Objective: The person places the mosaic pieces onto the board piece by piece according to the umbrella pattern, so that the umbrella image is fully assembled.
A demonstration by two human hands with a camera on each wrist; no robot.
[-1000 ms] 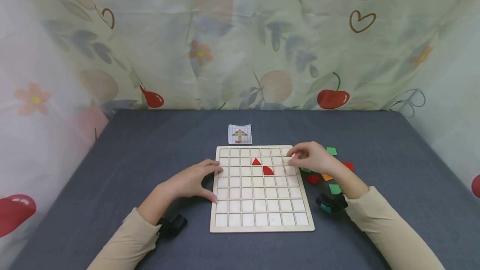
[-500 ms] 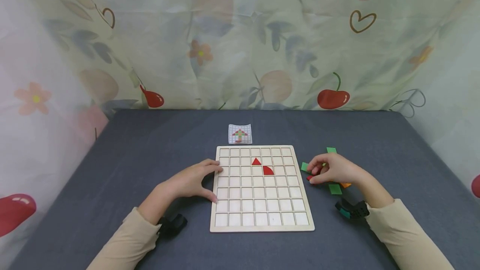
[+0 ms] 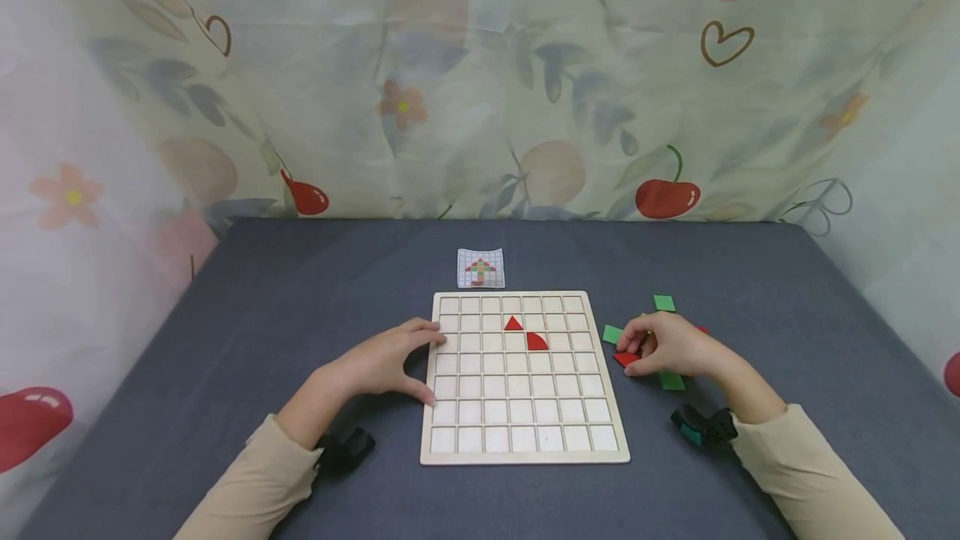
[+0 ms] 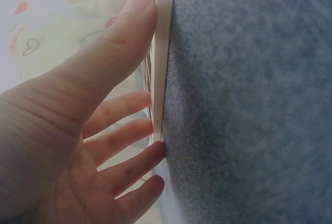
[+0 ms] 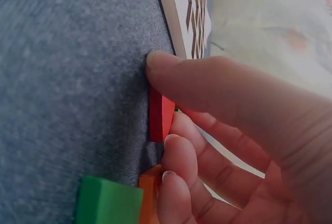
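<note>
The wooden grid board (image 3: 480,411) lies flat in the middle of the table, with a red triangle (image 3: 512,324) and a red quarter-circle (image 3: 537,342) in its cells. My left hand (image 3: 378,361) rests against the board's left edge, thumb and fingers spread; the left wrist view shows the thumb (image 4: 116,42) along the rim. Right of the board, my right hand (image 3: 671,344) pinches a small red block (image 3: 626,359) low at the table. In the right wrist view, the thumb covers one end of that red block (image 5: 162,115), with curled fingers on its other side.
Green blocks (image 3: 664,303), (image 5: 109,200) and an orange block (image 5: 149,193) lie around my right hand, partly hidden by it. A small card (image 3: 481,268) with a coloured grid picture lies beyond the board. A patterned cloth (image 3: 480,107) hangs behind the table.
My right hand has moved from the board's upper right corner back to the loose blocks and taken hold of a red one. My left hand has stayed at the board's edge.
</note>
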